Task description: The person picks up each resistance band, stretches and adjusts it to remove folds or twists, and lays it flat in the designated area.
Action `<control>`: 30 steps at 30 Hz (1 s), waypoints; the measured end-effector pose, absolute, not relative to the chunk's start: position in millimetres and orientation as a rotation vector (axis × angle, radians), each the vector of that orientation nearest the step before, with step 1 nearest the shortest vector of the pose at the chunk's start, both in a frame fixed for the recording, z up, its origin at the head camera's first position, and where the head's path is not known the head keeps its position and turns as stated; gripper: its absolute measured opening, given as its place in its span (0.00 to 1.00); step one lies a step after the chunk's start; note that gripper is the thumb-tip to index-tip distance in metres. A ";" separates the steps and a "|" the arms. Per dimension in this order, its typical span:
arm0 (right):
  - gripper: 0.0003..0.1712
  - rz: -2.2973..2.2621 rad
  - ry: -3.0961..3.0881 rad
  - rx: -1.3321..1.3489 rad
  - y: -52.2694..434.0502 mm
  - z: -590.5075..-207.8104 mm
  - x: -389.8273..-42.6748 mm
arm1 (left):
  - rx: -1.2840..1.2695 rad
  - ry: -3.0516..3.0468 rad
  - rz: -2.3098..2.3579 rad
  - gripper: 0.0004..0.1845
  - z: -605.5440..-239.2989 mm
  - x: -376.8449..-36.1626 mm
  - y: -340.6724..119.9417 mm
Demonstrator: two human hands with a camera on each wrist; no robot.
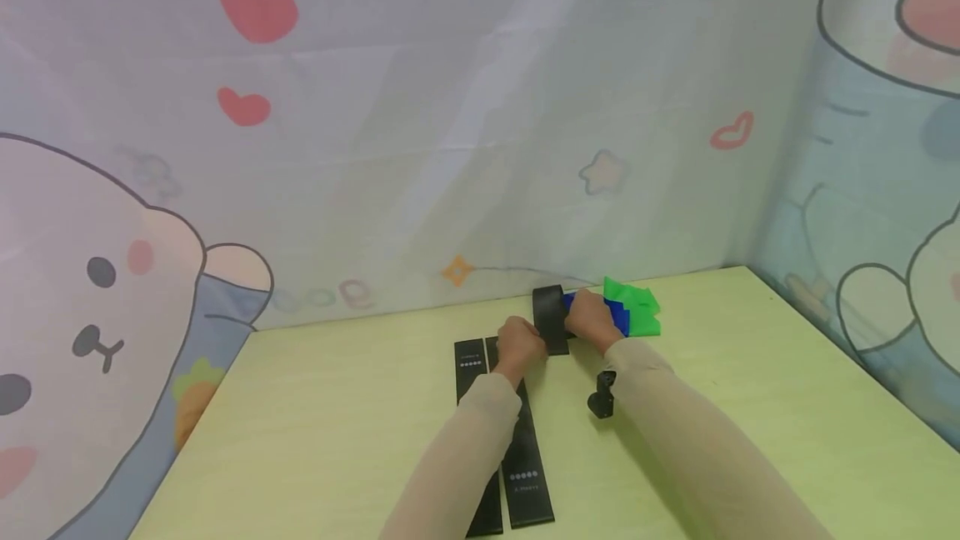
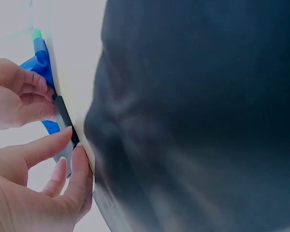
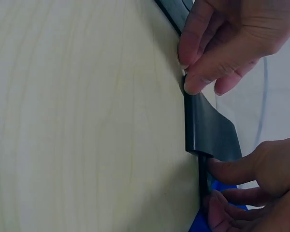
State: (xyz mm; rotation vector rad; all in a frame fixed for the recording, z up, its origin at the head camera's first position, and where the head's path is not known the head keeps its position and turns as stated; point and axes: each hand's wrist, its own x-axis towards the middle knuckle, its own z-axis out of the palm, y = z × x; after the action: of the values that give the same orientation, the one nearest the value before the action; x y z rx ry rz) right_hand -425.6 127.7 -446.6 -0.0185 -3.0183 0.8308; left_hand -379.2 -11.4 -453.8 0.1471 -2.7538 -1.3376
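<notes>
Left hand (image 1: pixel 520 342) pinches the near end of a black band (image 1: pixel 550 317) between thumb and fingertips. Right hand (image 1: pixel 592 320) grips its other end with curled fingers. The band lies on the counter (image 1: pixel 330 415), touching the blue band (image 1: pixel 617 315) beside it.

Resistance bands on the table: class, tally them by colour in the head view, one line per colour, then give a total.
Black resistance bands: 3, two flat and one pinched by the left hand and right hand
Blue band: 1
Green band: 1
Total: 5
</notes>
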 end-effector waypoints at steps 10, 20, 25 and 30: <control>0.19 0.865 -3.034 -0.053 132.4 -447.4 -424.8 | 0.217 -2.676 -1.624 0.05 -443.7 -371.7 -8.3; 0.18 0.836 -3.042 -0.049 134.6 -447.5 -423.3 | 0.279 -2.582 -1.806 0.11 -449.4 -377.9 -6.8; 0.12 0.875 -3.020 -0.020 137.9 -445.7 -425.4 | 0.247 -2.496 -1.969 0.16 -447.1 -378.2 -7.4; 0.08 0.910 -2.975 0.040 141.9 -450.9 -430.3 | 0.216 -2.498 -2.037 0.19 -447.1 -373.6 -9.3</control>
State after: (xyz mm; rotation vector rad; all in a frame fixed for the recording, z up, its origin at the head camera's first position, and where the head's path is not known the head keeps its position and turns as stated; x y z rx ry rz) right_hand -430.3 141.9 -450.9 0.0395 -2.9753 0.9098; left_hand -373.6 -9.3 -447.1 0.2160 -2.4977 -2.0369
